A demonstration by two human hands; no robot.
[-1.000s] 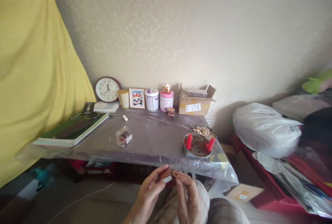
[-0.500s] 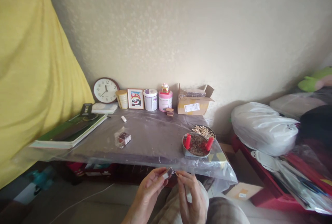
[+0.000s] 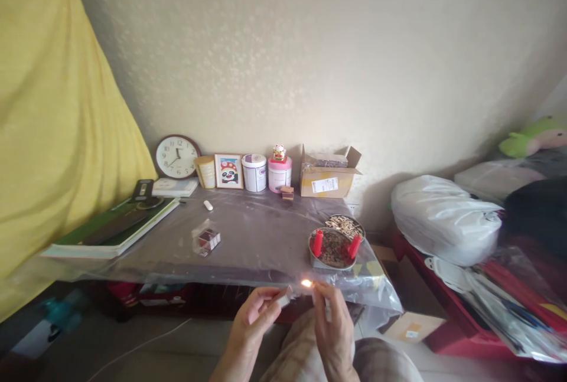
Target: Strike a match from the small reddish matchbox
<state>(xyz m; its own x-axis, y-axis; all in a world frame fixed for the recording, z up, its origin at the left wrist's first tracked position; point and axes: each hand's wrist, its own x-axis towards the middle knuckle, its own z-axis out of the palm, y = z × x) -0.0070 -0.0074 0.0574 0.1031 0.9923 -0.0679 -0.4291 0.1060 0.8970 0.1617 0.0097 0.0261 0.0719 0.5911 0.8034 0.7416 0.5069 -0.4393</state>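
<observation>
My left hand (image 3: 253, 316) pinches a small matchbox (image 3: 283, 296) in front of my lap, just below the table's front edge. My right hand (image 3: 330, 323) is closed on a match (image 3: 310, 285) whose head burns with a small bright flame beside the box. Straight ahead on the plastic-covered table (image 3: 261, 234) stands a round metal tray (image 3: 332, 250) holding two short red candles (image 3: 317, 242) and dark spent matches. A dish of unused matchsticks (image 3: 345, 226) sits just behind it.
A wrapped pack of matchboxes (image 3: 207, 240) lies mid-table. Books (image 3: 110, 229), a clock (image 3: 176, 156), tins, a framed picture and a cardboard box (image 3: 326, 179) line the back and left. A yellow curtain (image 3: 53, 122) hangs left. White bags (image 3: 445, 219) and clutter fill the right.
The match in my right hand has flared alight beside the matchbox; before it was unlit against the box. Both hands stay low by my lap.
</observation>
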